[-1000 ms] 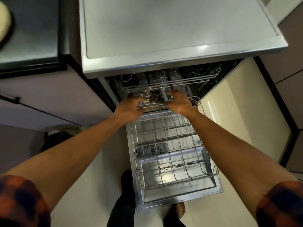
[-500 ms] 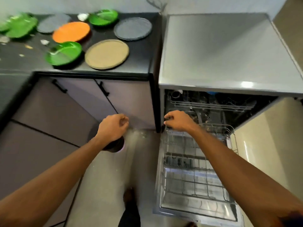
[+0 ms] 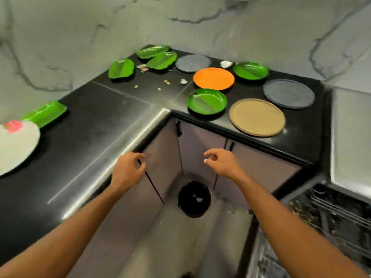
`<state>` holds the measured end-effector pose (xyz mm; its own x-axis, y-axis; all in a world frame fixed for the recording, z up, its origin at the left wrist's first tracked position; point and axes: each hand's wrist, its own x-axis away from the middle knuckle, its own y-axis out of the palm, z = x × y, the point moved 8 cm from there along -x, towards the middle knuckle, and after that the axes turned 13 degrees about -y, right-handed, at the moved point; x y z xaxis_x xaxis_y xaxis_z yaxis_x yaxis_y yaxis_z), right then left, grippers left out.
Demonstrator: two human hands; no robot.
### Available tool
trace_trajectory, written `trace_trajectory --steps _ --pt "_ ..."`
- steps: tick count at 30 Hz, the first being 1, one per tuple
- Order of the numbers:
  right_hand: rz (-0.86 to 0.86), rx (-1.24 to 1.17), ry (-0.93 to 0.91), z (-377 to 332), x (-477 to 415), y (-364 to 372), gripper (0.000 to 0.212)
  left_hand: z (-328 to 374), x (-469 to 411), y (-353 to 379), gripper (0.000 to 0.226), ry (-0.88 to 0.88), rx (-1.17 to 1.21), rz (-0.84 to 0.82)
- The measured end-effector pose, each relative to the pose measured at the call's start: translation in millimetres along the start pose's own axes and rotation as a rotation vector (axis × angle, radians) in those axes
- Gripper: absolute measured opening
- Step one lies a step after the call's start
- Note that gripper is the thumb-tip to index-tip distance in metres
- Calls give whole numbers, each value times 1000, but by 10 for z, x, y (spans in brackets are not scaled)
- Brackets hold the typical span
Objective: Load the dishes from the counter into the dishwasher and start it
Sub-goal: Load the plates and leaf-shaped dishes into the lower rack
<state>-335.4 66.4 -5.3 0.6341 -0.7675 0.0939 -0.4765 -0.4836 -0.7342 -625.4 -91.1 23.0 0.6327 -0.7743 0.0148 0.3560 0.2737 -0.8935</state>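
- Black polished stone counter (image 3: 96,125) runs in an L round the corner; every dish lies flat on it, untouched.
- Near the front edge of the right-hand run sit a green round divided plate (image 3: 207,101) and, just beside it, a tan round plate (image 3: 257,117). The green one's ridge runs diagonally, far left to near right.
- Behind them lie an orange round plate (image 3: 213,78), a dark grey round plate (image 3: 289,93), a light grey round plate (image 3: 192,63) and a second green divided plate (image 3: 250,70).
- By the corner, two rear green leaf-shaped dishes (image 3: 161,60) lie close together, long axes roughly left to right. A nearer leaf-shaped dish (image 3: 121,68) slants toward the far right.
- On the left run, a green rectangular tray (image 3: 45,112) points its long axis away and rightward, just beside a white round plate (image 3: 16,145).
- Left hand (image 3: 127,170) and right hand (image 3: 222,162) hover before the cabinet doors (image 3: 198,149), fingers loosely curled, holding nothing.
- At the right, the grey-topped dishwasher (image 3: 351,137) stands open, its wire rack (image 3: 331,213) showing.
- Between the forearms, a black round bin (image 3: 194,199) sits on the floor.
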Motion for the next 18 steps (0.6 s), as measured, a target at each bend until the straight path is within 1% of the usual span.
trace_trajectory --steps 5,8,12,18 --pt "-81 -1 -133 -778 -756 471 27 -630 -223 -311 33 -37 -17 89" --pt "-126 -11 -206 -1146 -1144 686 28 -994 -377 -382 30 -152 -3 123" --pt "-165 13 -320 -1526 -1597 964 26 -1269 -497 -438 25 -246 37 155" --pt "-267 30 -508 -2144 -2101 1521 24 -1708 -586 -610 15 -390 61 259"
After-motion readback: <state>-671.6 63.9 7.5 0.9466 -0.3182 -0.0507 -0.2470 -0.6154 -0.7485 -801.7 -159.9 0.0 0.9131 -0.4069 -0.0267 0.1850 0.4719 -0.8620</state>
